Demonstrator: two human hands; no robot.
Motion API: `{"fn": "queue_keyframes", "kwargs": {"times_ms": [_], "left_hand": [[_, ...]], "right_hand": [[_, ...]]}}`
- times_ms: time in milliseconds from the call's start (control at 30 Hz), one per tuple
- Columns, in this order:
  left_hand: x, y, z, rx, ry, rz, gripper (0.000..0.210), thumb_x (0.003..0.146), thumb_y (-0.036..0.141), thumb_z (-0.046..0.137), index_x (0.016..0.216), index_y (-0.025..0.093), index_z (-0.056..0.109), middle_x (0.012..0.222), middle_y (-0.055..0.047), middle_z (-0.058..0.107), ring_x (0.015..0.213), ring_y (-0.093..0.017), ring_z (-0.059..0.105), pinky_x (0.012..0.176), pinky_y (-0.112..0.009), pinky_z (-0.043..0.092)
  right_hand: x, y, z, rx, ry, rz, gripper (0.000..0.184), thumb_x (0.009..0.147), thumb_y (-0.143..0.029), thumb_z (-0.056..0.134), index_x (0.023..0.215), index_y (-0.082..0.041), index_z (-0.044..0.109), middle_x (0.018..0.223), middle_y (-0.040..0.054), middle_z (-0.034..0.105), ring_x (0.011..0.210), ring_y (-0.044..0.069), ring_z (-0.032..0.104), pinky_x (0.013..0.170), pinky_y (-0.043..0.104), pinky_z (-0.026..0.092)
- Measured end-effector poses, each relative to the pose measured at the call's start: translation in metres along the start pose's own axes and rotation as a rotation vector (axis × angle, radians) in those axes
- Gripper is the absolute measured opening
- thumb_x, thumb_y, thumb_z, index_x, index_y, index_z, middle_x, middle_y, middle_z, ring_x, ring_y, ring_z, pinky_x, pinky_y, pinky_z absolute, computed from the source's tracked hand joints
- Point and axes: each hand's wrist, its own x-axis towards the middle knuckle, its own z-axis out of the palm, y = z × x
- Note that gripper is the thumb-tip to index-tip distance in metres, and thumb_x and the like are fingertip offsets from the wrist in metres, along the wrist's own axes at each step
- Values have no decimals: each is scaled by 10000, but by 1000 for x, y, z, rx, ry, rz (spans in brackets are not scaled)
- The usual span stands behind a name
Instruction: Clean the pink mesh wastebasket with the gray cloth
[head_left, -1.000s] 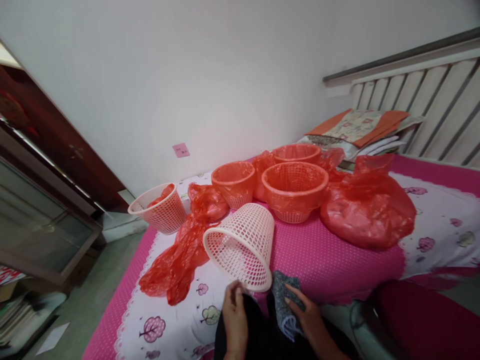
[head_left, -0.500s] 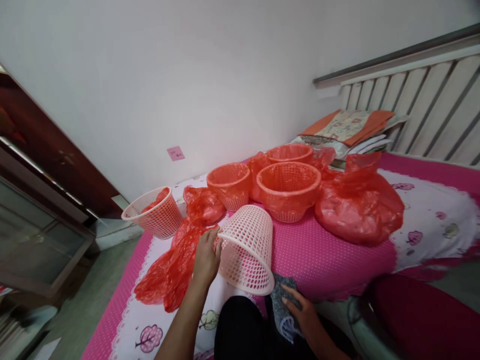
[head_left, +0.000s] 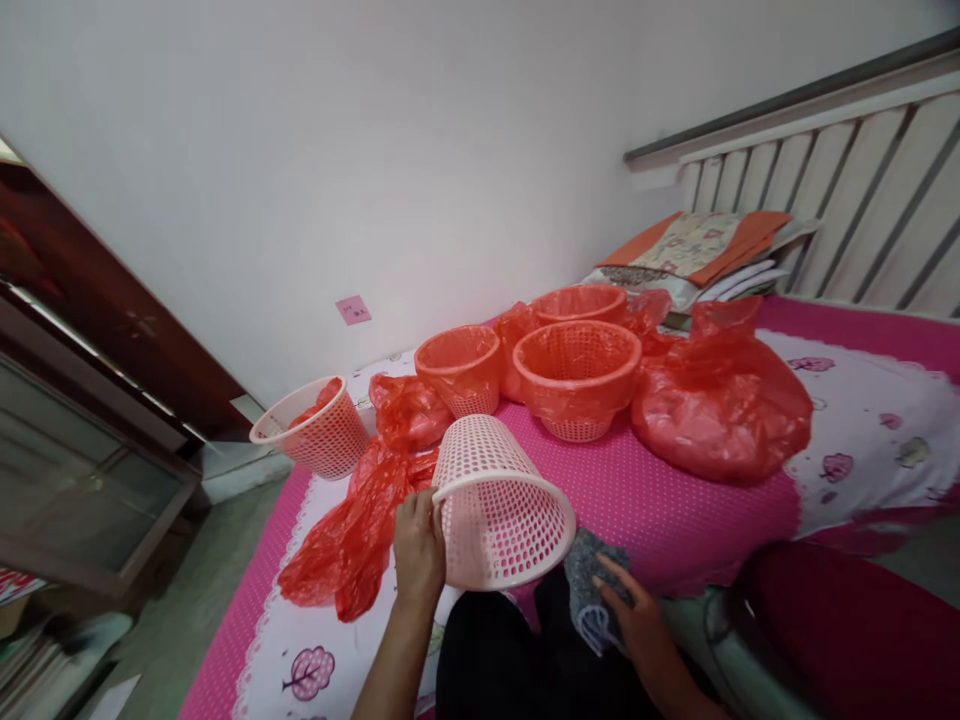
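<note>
A pale pink plastic waste basket (head_left: 480,450) with a perforated wall lies tilted, its mouth turned toward me and to the right. My left hand (head_left: 418,545) is closed on the left side of its rim. In my right hand (head_left: 634,610) is a grey cloth (head_left: 589,575), with the fingers laid over it, just right of the basket's rim. Crumpled red plastic bags (head_left: 341,545) lie left of my left hand. Behind the basket stand a basket lined with red plastic (head_left: 461,365) and another lined basket (head_left: 577,385).
At the left stands another pink basket (head_left: 330,440) with red plastic inside. A full red bag (head_left: 724,420) sits at the right on the pink bedspread (head_left: 675,510). Folded textiles (head_left: 697,250) lie by the radiator (head_left: 862,200). A dark red seat (head_left: 847,640) is at lower right.
The basket's mouth has swung to the right and more toward me, with my left hand still on its rim. My right hand and the cloth have shifted slightly right.
</note>
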Motion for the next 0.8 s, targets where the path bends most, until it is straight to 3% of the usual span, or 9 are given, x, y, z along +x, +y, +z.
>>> {"fn": "queue_keyframes", "kwargs": {"times_ms": [133, 233, 333, 433, 500, 567, 667, 733, 800], "left_hand": [[-24, 5, 10, -64, 15, -13, 362, 1041, 254, 489, 1351, 196, 667, 1244, -142, 744, 1152, -314, 684, 1019, -552, 574], [-51, 13, 5, -124, 102, -40, 484, 1025, 293, 551, 1495, 173, 562, 1520, -213, 599, 1443, -363, 536, 1175, -625, 463], [-90, 30, -2, -280, 125, -144, 460, 1011, 317, 596, 1463, 230, 611, 1502, -172, 635, 1432, -338, 562, 1210, -577, 436], [-125, 54, -4, -659, -144, -407, 334, 1007, 451, 607, 1210, 247, 776, 1266, -136, 779, 1217, -322, 708, 1090, -499, 536], [-136, 68, -5, -945, -278, -613, 475, 934, 566, 694, 1278, 245, 764, 1297, -154, 780, 1192, -337, 723, 1052, -483, 555], [-137, 77, -6, -1238, -393, -746, 637, 888, 612, 738, 1419, 263, 690, 1412, -169, 732, 1256, -353, 699, 1039, -475, 559], [-126, 83, -13, -1562, -435, -864, 641, 886, 536, 776, 1462, 282, 657, 1421, -153, 731, 1310, -347, 680, 1106, -472, 516], [-117, 84, -20, -1628, -393, -892, 596, 858, 472, 820, 1403, 262, 703, 1318, -148, 783, 1270, -348, 705, 1132, -481, 496], [-112, 83, -25, -1581, -356, -891, 541, 821, 434, 862, 1312, 234, 756, 1222, -144, 817, 1199, -351, 737, 1117, -488, 505]], "right_hand": [[9, -27, -30, -40, 142, -4, 670, 636, -618, 785, 1152, -190, 815, 1180, 126, 820, 1233, 414, 705, 1118, 514, 531], [8, -51, -44, 4, 129, 9, 683, 670, -636, 763, 1191, -195, 791, 1246, 132, 797, 1288, 423, 669, 1147, 537, 499], [-5, -72, -45, 42, -24, -9, 611, 751, -669, 738, 1166, -225, 797, 1234, 115, 799, 1250, 405, 692, 1104, 501, 536], [-25, -91, -32, -12, -237, -44, 566, 775, -677, 763, 1119, -231, 811, 1153, 96, 816, 1145, 383, 734, 1020, 464, 585], [-39, -104, -18, -65, -411, -95, 560, 793, -700, 746, 1080, -224, 815, 1117, 101, 817, 1120, 379, 732, 1006, 468, 584], [-52, -116, -2, -64, -611, -119, 563, 834, -702, 718, 1112, -221, 804, 1125, 104, 811, 1092, 366, 737, 987, 479, 585], [-65, -130, 15, -33, -841, -161, 555, 902, -627, 705, 1284, -227, 752, 1269, 116, 772, 1159, 348, 719, 1039, 484, 554], [-69, -133, 21, -38, -877, -213, 593, 925, -585, 696, 1400, -231, 695, 1391, 134, 719, 1269, 352, 673, 1118, 498, 503], [-69, -131, 23, -68, -824, -258, 645, 928, -551, 692, 1484, -229, 635, 1480, 151, 665, 1368, 361, 612, 1190, 523, 440]]}}
